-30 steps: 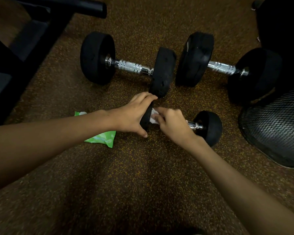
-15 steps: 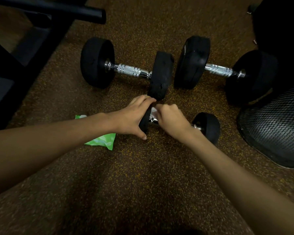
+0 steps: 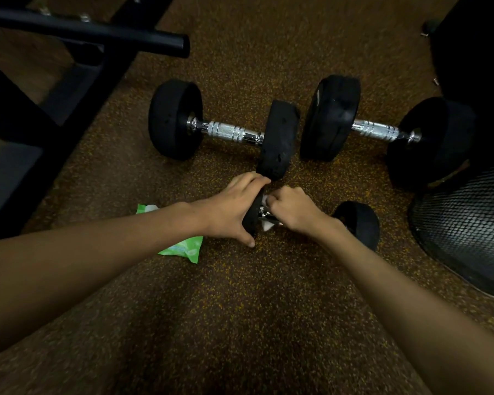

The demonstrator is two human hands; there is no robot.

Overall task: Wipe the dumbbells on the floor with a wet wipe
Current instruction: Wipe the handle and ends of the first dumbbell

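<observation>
A small black dumbbell (image 3: 357, 223) lies on the speckled brown floor, near the middle. My left hand (image 3: 231, 209) grips its left head from above. My right hand (image 3: 293, 210) is closed around its chrome handle with a white wet wipe (image 3: 266, 225) bunched in the fingers; most of the handle is hidden. Behind it lie two larger black dumbbells with chrome handles, one on the left (image 3: 226, 132) and one on the right (image 3: 382, 131). A green pack of wipes (image 3: 187, 248) rests on the floor under my left forearm.
A black metal frame with a round bar (image 3: 103, 35) stands at the upper left. A black mesh basket (image 3: 468, 226) sits at the right edge, with a dark object above it at the upper right. Bare floor stretches toward me.
My right hand has slid a little left along the small dumbbell's handle, toward the head held by my left hand. The left hand keeps the same grip.
</observation>
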